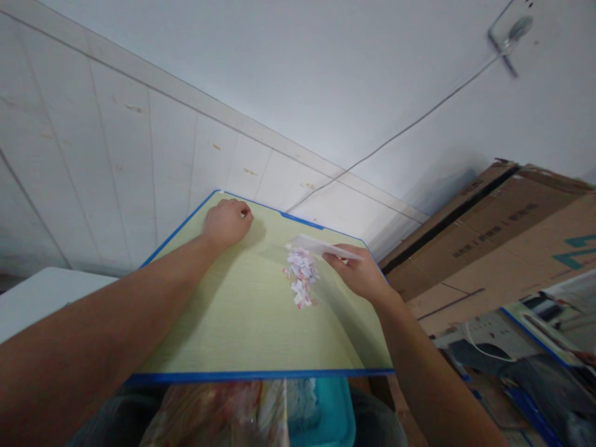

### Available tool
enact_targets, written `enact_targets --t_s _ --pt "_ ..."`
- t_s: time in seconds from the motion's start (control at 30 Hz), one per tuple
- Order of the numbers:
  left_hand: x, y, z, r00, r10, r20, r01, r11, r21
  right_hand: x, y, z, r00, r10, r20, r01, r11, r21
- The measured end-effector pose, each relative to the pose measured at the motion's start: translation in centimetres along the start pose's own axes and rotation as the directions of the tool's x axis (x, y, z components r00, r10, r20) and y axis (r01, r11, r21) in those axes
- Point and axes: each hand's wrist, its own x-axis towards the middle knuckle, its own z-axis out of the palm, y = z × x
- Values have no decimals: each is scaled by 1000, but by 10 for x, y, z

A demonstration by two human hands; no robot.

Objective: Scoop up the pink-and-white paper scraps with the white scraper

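Note:
A heap of small white and pink paper scraps (302,273) lies on the pale yellow table (242,323) with blue edging. My right hand (356,270) grips a thin, flat white card (313,244) between thumb and fingers. The card is tilted, its far end just above or touching the back of the heap; I cannot tell which. Toward the table's back left corner, my left hand (228,222) is curled with its fingers closed. Whether anything sits inside those fingers is hidden.
Large cardboard boxes (493,230) stand close on the right. A wall with a cable (386,143) runs behind the table. Below the front edge are a turquoise tub (338,410) and a clear plastic bag (218,413). A white surface (51,298) lies at left.

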Motion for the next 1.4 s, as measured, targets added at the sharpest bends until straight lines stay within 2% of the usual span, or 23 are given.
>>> enact_targets --t_s 0.03,0.1,0.2,0.27,0.3,0.47,0.67,0.73,0.83,0.93,1.0,1.1,1.23,1.4 --pt "1 -1 1 1000 1 -2 -1 1000 2 -2 -2 -7 999 46 1 -46 998 47" --pt "2 -2 2 1000 0 -7 0 1000 2 -2 -5 -16 982 108 155 -138 969 203" --pt "3 -3 4 1000 -3 1 3 1000 -1 4 -4 -15 897 129 424 -307 871 385" --pt "3 -4 6 1000 -4 7 4 1000 3 11 1 -7 855 148 498 -380 831 406" --pt "3 -4 6 1000 -2 5 2 1000 5 15 4 -4 852 167 495 -396 825 403" --pt "5 -6 9 1000 13 -7 -13 1000 -8 37 11 5 915 290 279 -381 846 372" --pt "7 -8 13 1000 17 -20 -18 1000 -20 41 13 -4 951 306 39 -298 881 368" --pt "7 -8 14 999 25 -25 -26 999 -19 33 14 -3 940 320 -117 -251 883 396" --pt "7 -7 14 999 45 -22 -45 999 -4 14 12 9 872 368 -322 -153 831 535" --pt "5 -3 14 998 65 -4 -65 998 7 -7 6 31 900 406 -157 -220 735 641" --pt "3 1 14 996 86 2 -86 996 10 -22 1 45 892 426 -153 -223 707 671" --pt "0 4 16 993 120 8 -120 993 17 -49 -7 59 897 424 -128 -248 722 646" --pt "3 0 20 991 128 42 -129 991 19 -79 -18 70 863 485 -142 -307 726 615" --pt "12 -7 22 994 56 89 -61 997 49 -93 -22 82 811 565 -151 -364 690 626"
